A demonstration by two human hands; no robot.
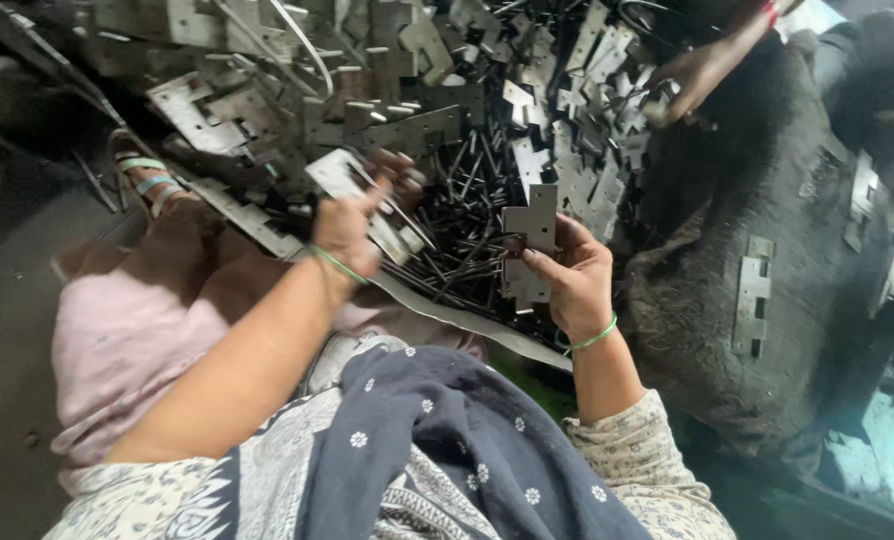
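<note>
My left hand is closed around a flat grey metal hinge plate and some thin rods, raised over the heap. My right hand grips another notched hinge plate, with a second plate under it. Between the two hands lies a pile of dark metal pins. Beyond them spreads a big heap of similar hinge plates.
Another person's hand reaches into the heap at the top right. A dark grey sack with a hinge plate lying on it stands at the right. A sandalled foot rests at the left. Pink cloth covers my lap.
</note>
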